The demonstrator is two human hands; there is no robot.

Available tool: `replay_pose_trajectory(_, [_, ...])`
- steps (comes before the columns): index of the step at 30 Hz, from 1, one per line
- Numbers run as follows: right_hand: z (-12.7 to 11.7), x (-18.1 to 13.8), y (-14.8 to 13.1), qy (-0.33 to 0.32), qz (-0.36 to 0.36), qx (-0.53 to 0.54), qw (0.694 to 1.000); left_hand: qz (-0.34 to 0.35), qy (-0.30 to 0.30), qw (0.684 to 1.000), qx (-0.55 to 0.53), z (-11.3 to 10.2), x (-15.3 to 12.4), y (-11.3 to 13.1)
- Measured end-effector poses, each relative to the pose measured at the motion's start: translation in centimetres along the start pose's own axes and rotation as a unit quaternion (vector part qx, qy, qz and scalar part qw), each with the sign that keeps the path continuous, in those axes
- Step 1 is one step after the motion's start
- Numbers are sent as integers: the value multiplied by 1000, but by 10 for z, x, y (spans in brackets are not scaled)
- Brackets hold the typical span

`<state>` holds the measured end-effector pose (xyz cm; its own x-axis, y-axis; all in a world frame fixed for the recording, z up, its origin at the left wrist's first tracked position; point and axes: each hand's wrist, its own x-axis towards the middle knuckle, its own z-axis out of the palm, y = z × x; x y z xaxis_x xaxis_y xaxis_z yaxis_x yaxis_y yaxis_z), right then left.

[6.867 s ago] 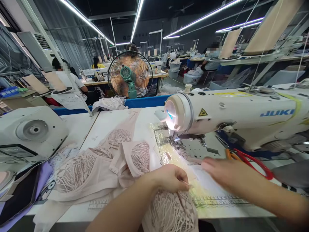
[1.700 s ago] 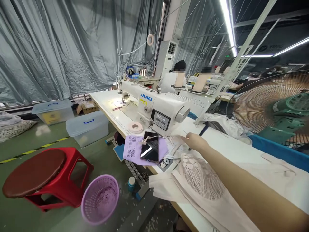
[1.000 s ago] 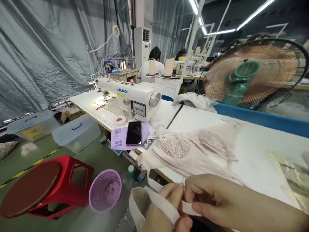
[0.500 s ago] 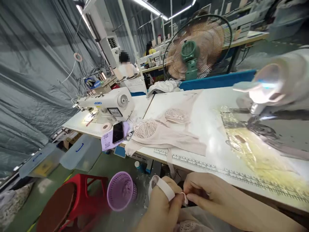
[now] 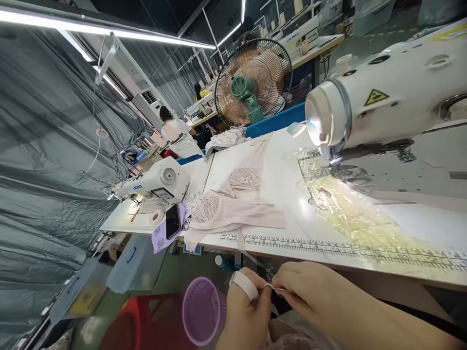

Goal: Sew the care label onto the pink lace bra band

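Observation:
Below the table's front edge, my left hand (image 5: pixel 248 311) and my right hand (image 5: pixel 310 291) pinch a thin pale cord (image 5: pixel 269 286) between their fingertips. The short stretch between them looks twisted; its ends are hidden in the fingers. A white elastic band (image 5: pixel 245 285) wraps over the back of my left hand. Pale lace fabric (image 5: pixel 292 338) lies under my hands at the bottom of the view, partly covered by them. On the table beyond lies a pale pink lace bra (image 5: pixel 237 211), one narrow strap hanging over the edge.
A sewing machine (image 5: pixel 394 97) with its lamp lit stands at the right, another sewing machine (image 5: pixel 160 180) at the left. A phone (image 5: pixel 172 221) lies on purple paper. Below are a purple basket (image 5: pixel 187 316), a red stool (image 5: pixel 127 323) and plastic boxes (image 5: pixel 124 262). Behind is a fan (image 5: pixel 251 80).
The view has tilted and turned right, showing more of the right sewing machine. Between my fingertips the pale cord now looks thinner and straighter; before, it hung bunched. Both hands keep their pinch.

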<state>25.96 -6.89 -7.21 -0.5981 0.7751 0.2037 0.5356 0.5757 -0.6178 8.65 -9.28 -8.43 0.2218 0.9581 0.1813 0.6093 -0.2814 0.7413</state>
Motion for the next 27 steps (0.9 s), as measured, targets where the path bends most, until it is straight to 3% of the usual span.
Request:
replay_pose_trajectory(6, [-1, 3, 5, 40, -16, -3, 999, -16, 2, 1000, -2, 1, 3, 1])
replay_pose_trajectory(13, [-16, -8, 11, 15, 63, 72, 995, -38, 16, 999, -20, 0, 6, -2])
replay_pose_trajectory(20, [1, 4, 9, 32, 27, 32, 999, -72, 11, 996, -42, 4, 6, -1])
replay_pose_trajectory(27, [-20, -16, 17, 27, 85, 79, 993, -114, 12, 992, -53, 0, 5, 0])
